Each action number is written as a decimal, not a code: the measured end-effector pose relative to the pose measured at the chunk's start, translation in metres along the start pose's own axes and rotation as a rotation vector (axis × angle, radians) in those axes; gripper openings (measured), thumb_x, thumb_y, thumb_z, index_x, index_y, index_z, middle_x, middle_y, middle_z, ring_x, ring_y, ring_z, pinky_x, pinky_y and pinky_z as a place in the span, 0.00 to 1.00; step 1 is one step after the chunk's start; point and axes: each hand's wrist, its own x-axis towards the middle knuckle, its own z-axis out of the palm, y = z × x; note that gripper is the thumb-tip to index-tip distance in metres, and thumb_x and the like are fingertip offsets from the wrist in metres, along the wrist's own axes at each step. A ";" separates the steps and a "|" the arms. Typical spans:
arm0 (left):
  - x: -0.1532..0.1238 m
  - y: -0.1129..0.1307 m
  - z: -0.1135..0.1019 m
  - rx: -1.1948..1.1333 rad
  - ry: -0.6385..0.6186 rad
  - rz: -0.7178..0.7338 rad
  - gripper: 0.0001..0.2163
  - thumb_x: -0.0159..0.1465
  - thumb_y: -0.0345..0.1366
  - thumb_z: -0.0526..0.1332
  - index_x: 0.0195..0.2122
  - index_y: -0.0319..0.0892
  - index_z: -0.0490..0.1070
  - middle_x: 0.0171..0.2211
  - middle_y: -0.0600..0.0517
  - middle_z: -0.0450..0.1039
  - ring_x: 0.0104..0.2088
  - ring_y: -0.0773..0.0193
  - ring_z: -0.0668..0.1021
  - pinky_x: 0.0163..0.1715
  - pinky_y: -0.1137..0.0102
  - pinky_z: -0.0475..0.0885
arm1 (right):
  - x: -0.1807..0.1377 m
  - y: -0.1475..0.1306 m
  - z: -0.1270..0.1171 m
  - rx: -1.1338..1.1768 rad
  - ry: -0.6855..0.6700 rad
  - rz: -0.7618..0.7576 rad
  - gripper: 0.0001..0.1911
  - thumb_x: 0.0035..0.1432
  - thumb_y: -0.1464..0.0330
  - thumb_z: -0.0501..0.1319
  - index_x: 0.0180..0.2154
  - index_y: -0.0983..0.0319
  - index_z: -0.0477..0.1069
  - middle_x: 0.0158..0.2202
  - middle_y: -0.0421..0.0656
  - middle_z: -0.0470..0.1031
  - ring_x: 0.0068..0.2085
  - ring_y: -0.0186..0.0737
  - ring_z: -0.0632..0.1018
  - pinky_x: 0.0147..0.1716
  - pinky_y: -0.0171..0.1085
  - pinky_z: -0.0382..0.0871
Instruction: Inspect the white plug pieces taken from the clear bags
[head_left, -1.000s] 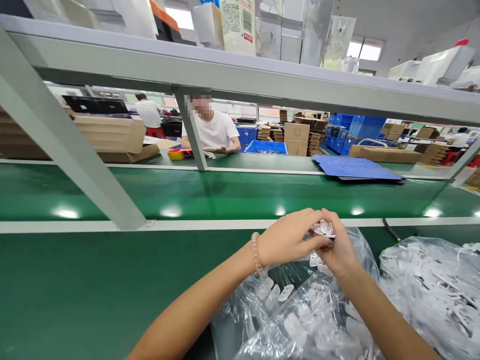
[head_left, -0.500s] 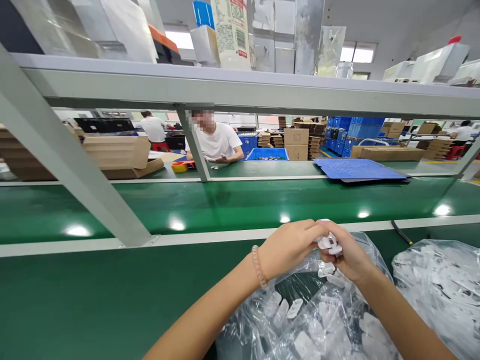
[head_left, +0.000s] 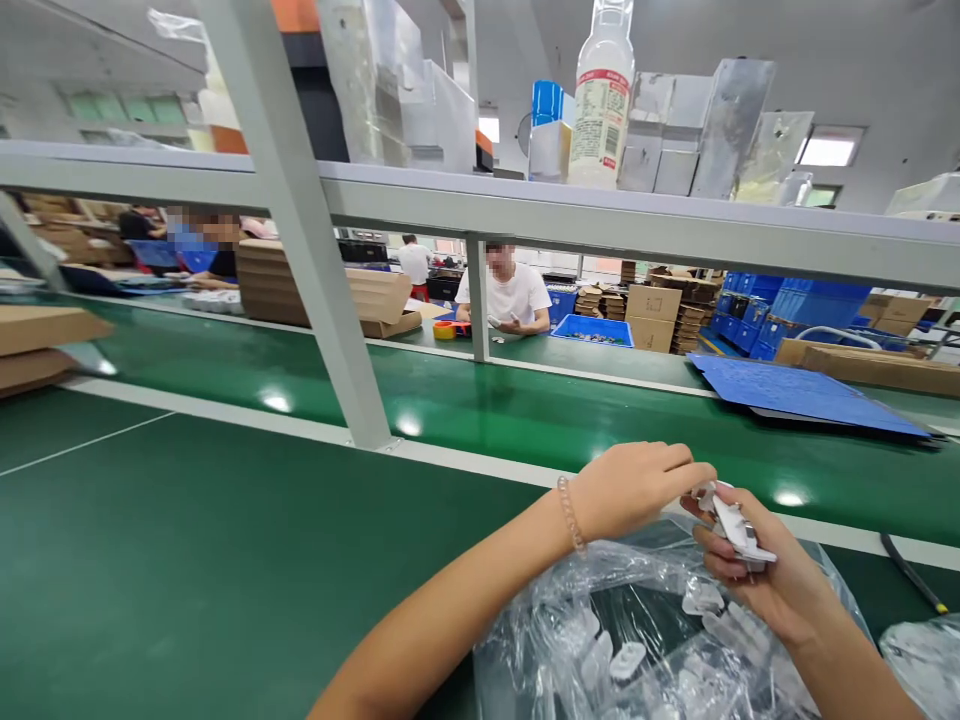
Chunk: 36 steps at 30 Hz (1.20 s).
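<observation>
My right hand (head_left: 757,570) is closed around a small stack of white plastic parts (head_left: 733,524), held above a clear plastic bag (head_left: 645,640) that holds several more of the same parts. My left hand (head_left: 634,485), with a bead bracelet on the wrist, has its fingertips pinched on the upper end of that stack. Both hands hover over the near edge of the green work table (head_left: 187,540).
A grey metal frame post (head_left: 315,270) stands at the table's back left. Behind it runs a green conveyor belt (head_left: 525,410) with a blue sheet (head_left: 795,390) at the right. A person in white (head_left: 506,300) sits across; cardboard boxes (head_left: 37,340) lie at the left.
The view has swung left and down. My hands have drawn slightly apart, and the stack of white parts now lies in my right hand with my left fingers at its tip.
</observation>
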 end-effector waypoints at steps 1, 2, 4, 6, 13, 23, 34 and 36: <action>-0.001 0.001 -0.002 -0.046 0.029 -0.026 0.13 0.67 0.24 0.48 0.48 0.38 0.68 0.40 0.46 0.75 0.38 0.61 0.77 0.35 0.69 0.72 | 0.000 0.001 0.001 -0.022 0.000 -0.007 0.18 0.39 0.60 0.74 0.29 0.63 0.74 0.31 0.44 0.73 0.19 0.23 0.58 0.12 0.26 0.52; -0.001 0.002 -0.004 -0.098 0.062 -0.053 0.12 0.67 0.25 0.49 0.47 0.38 0.68 0.39 0.47 0.75 0.38 0.62 0.77 0.35 0.70 0.73 | 0.000 0.002 0.002 -0.046 -0.004 -0.017 0.18 0.39 0.60 0.75 0.30 0.63 0.74 0.31 0.44 0.72 0.19 0.24 0.58 0.12 0.26 0.51; -0.002 0.006 -0.007 -0.210 0.141 -0.117 0.09 0.66 0.27 0.51 0.44 0.38 0.67 0.37 0.48 0.75 0.35 0.64 0.77 0.35 0.71 0.73 | -0.002 0.002 0.003 -0.098 -0.008 -0.052 0.20 0.38 0.58 0.75 0.30 0.62 0.73 0.28 0.42 0.70 0.19 0.24 0.58 0.13 0.27 0.50; -0.001 0.010 -0.007 -0.326 0.224 -0.181 0.07 0.64 0.29 0.53 0.43 0.38 0.67 0.35 0.49 0.74 0.33 0.65 0.76 0.35 0.71 0.74 | -0.005 0.002 0.003 -0.158 0.007 -0.110 0.21 0.39 0.56 0.75 0.31 0.61 0.72 0.26 0.39 0.68 0.19 0.25 0.57 0.14 0.27 0.51; 0.003 0.020 0.003 -0.723 0.375 -0.330 0.14 0.63 0.28 0.54 0.49 0.38 0.69 0.37 0.48 0.75 0.30 0.67 0.77 0.31 0.72 0.76 | -0.017 0.001 0.005 -0.581 0.131 -0.452 0.23 0.44 0.51 0.72 0.38 0.59 0.76 0.25 0.39 0.69 0.25 0.31 0.63 0.20 0.29 0.55; 0.003 0.022 0.005 -1.062 0.339 -0.290 0.14 0.60 0.32 0.66 0.47 0.39 0.70 0.31 0.51 0.75 0.29 0.69 0.78 0.32 0.74 0.75 | -0.021 -0.014 0.004 -0.218 0.006 -0.300 0.22 0.39 0.54 0.75 0.27 0.60 0.69 0.18 0.36 0.62 0.18 0.28 0.61 0.16 0.29 0.56; 0.002 0.027 -0.002 -0.875 0.389 -0.133 0.11 0.60 0.34 0.67 0.41 0.37 0.70 0.29 0.53 0.72 0.27 0.69 0.74 0.30 0.73 0.72 | -0.030 -0.019 0.006 -0.076 -0.099 -0.207 0.19 0.43 0.58 0.74 0.29 0.60 0.68 0.18 0.35 0.65 0.17 0.27 0.63 0.15 0.27 0.58; 0.001 0.028 -0.005 -0.808 0.402 -0.099 0.09 0.60 0.33 0.65 0.40 0.38 0.70 0.33 0.50 0.72 0.30 0.68 0.74 0.31 0.72 0.71 | -0.030 -0.017 0.008 -0.072 -0.087 -0.216 0.20 0.42 0.58 0.75 0.29 0.60 0.68 0.17 0.35 0.63 0.17 0.27 0.62 0.15 0.26 0.58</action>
